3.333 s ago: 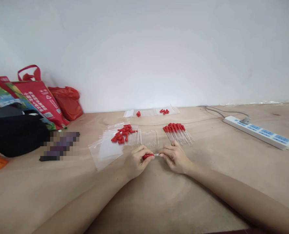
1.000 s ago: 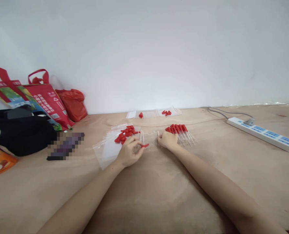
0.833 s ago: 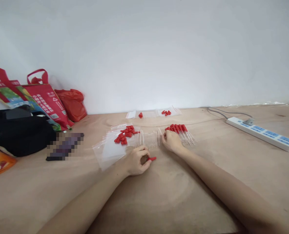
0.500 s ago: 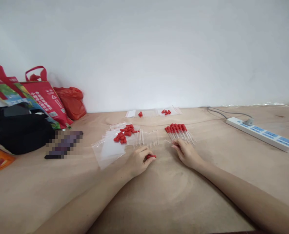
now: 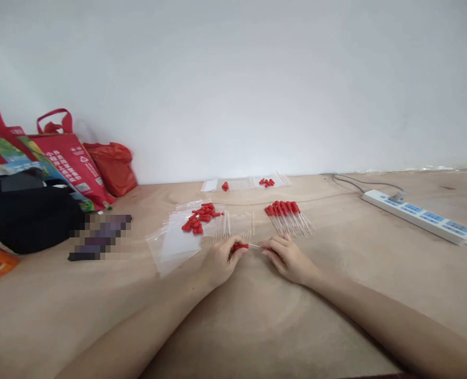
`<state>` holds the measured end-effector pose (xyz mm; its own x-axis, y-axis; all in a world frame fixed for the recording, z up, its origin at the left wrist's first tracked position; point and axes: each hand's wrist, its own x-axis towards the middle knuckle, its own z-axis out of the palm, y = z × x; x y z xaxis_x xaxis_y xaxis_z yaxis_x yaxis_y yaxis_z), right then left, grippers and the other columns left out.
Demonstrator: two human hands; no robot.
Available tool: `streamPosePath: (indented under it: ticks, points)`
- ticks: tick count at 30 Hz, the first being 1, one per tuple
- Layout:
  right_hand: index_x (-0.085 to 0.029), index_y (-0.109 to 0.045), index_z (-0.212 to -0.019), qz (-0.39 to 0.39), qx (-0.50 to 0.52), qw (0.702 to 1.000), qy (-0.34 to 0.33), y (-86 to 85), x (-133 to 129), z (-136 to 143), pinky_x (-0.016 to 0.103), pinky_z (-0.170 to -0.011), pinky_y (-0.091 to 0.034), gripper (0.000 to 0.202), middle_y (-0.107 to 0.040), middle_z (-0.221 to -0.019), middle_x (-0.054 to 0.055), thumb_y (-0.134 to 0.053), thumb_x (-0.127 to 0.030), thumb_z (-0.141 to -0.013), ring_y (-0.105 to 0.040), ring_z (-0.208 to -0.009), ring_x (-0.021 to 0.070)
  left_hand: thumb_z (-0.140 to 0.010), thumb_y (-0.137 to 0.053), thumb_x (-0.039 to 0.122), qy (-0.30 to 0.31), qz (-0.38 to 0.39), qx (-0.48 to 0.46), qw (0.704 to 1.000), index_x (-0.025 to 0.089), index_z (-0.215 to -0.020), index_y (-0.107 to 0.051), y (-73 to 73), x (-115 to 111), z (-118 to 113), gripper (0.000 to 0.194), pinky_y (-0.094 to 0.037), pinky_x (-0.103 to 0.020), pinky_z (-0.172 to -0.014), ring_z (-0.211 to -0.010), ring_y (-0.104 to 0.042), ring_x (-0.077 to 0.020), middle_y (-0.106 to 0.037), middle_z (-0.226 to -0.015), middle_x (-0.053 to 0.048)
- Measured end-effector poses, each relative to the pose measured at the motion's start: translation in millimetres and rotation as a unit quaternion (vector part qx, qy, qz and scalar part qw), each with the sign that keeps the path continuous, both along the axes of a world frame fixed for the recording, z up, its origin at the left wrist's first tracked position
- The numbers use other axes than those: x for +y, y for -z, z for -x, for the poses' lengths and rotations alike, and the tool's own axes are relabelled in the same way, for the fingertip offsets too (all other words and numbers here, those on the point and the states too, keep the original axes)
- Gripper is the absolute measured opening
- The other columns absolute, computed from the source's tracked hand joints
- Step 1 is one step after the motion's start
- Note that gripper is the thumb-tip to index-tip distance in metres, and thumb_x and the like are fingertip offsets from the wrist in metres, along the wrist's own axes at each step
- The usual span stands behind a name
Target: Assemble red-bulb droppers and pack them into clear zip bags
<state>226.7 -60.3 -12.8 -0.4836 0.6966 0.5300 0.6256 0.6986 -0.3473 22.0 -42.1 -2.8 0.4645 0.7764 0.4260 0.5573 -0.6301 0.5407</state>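
Note:
Between finger and thumb, my left hand (image 5: 223,260) grips a red rubber bulb (image 5: 240,246), its narrow end facing right. My right hand (image 5: 286,257) pinches a thin clear glass tube (image 5: 254,246), whose left end meets the mouth of the bulb. Whether the tube is inside the bulb is too small to tell. Behind my left hand lies a row of loose glass tubes (image 5: 239,225). Left of them, a pile of red bulbs (image 5: 202,217) rests on clear zip bags (image 5: 178,245). Beyond my right hand are several droppers (image 5: 288,216), tubes with red bulbs on them.
Near the wall lies another clear bag (image 5: 283,180) with red bulbs and tubes. A white power strip (image 5: 423,216) with a plugged-in cord is at right. Shopping bags (image 5: 73,163), a black bag (image 5: 32,216) and a blurred-out flat object (image 5: 101,237) occupy the left.
My right hand has moved left and nearer, bringing the glass tube to the bulb. My left hand still holds the bulb, now slightly farther from me.

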Motion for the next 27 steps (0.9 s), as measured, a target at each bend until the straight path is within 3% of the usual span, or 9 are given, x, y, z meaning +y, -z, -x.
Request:
streamPosePath:
  ticks: [5, 12, 22, 27]
  points:
    - [-0.015, -0.056, -0.089, -0.011, 0.003, 1.000, -0.012, 0.1, -2.5, 3.5, 0.029, -0.069, -0.031, 0.018, -0.058, -0.072, 0.004, -0.039, -0.019, -0.085, -0.049, -0.066, 0.0124, -0.084, -0.044, 0.024, 0.013, 0.001, -0.011, 1.000, 0.018, -0.089, -0.056, 2.2, 0.6, -1.7, 0.014, -0.043, -0.022, -0.061, -0.064, -0.055, -0.0110, -0.061, -0.072, 0.001]
    - [-0.020, -0.060, -0.094, -0.011, -0.014, 0.999, -0.052, -2.0, 6.2, -5.0, 0.031, -0.071, -0.025, 0.021, -0.061, -0.075, 0.001, -0.042, -0.018, -0.084, -0.050, -0.065, 0.0106, -0.083, -0.044, 0.020, 0.063, -0.021, 0.007, 0.998, 0.017, -0.079, -0.059, -3.4, -3.2, -0.7, 0.016, -0.044, -0.023, -0.064, -0.068, -0.057, -0.0124, -0.063, -0.074, -0.001]
    - [-0.016, -0.060, -0.081, -0.048, -0.060, 0.997, -0.023, -3.2, 1.5, -0.2, 0.030, -0.065, -0.021, 0.023, -0.057, -0.068, 0.002, -0.037, -0.018, -0.083, -0.042, -0.059, 0.0109, -0.084, -0.042, 0.019, 0.105, -0.077, 0.056, 0.990, 0.015, -0.079, -0.056, -6.0, -8.7, -1.5, 0.016, -0.044, -0.022, -0.060, -0.064, -0.055, -0.0119, -0.060, -0.072, -0.003]
    - [-0.015, -0.057, -0.076, -0.028, -0.061, 0.997, -0.027, -2.3, -2.4, 5.9, 0.029, -0.065, -0.021, 0.023, -0.056, -0.067, 0.002, -0.035, -0.018, -0.083, -0.043, -0.060, 0.0113, -0.084, -0.041, 0.018, 0.119, -0.120, 0.077, 0.983, 0.015, -0.079, -0.055, -4.9, -9.9, -2.3, 0.016, -0.043, -0.023, -0.060, -0.064, -0.054, -0.0121, -0.058, -0.071, -0.003]
